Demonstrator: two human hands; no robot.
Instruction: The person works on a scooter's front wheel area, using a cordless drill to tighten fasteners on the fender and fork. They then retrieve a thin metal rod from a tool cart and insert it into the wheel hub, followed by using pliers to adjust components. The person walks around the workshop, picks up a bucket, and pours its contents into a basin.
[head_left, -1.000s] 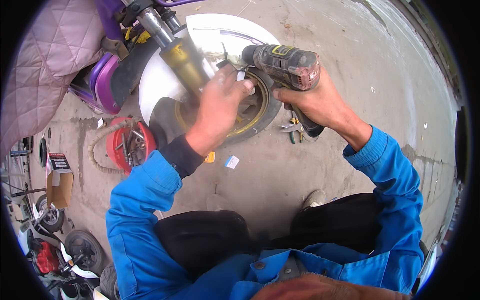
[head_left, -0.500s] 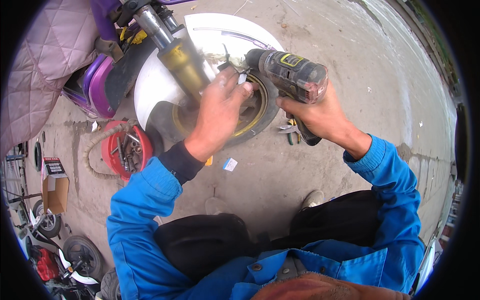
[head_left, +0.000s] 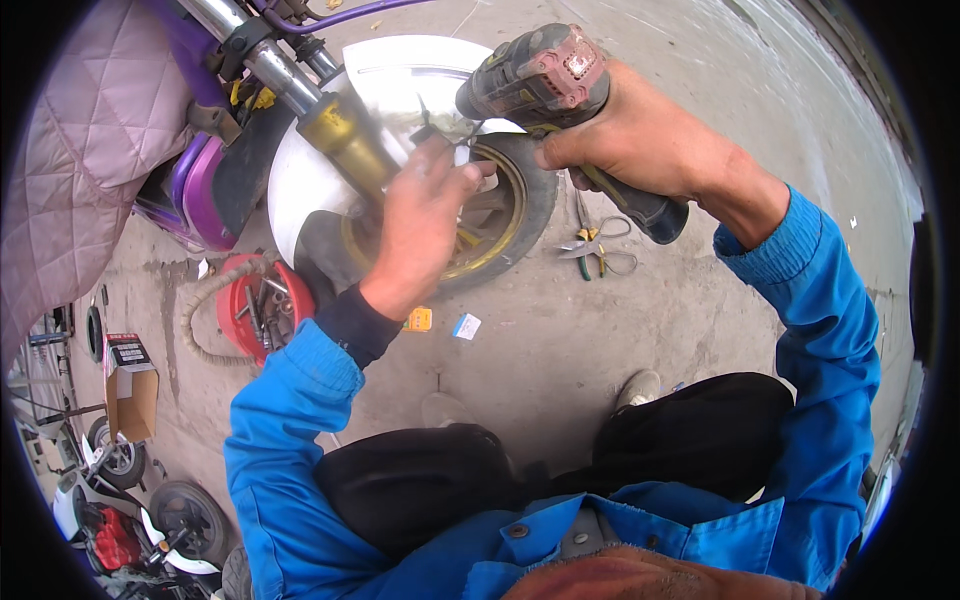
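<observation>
My right hand (head_left: 665,140) grips a dark cordless drill (head_left: 535,85) by its handle, its chuck end toward the white fender (head_left: 385,62). Beside the gold fork leg (head_left: 348,138), my left hand (head_left: 420,225) has its fingers bent together at a small dark piece with a thin black strip. What exactly they pinch is blurred and partly hidden. Under the fender stands the front wheel, with a black tyre (head_left: 537,170) and gold-rimmed spokes. Scissors and pliers (head_left: 592,247) lie on the ground below the drill.
To the left, a red bucket (head_left: 236,305) holds metal tools and sockets. A yellow packet (head_left: 419,319) and a small white-and-blue packet (head_left: 466,326) lie on the concrete. Farther left are an open cardboard box (head_left: 132,400) and a motorcycle (head_left: 115,540). A quilted pink cover (head_left: 95,160) hangs at upper left.
The drill has swung up and left, its body turned, and now hangs over the fender's edge. The scissors and pliers show more fully. My left hand stays by the fork.
</observation>
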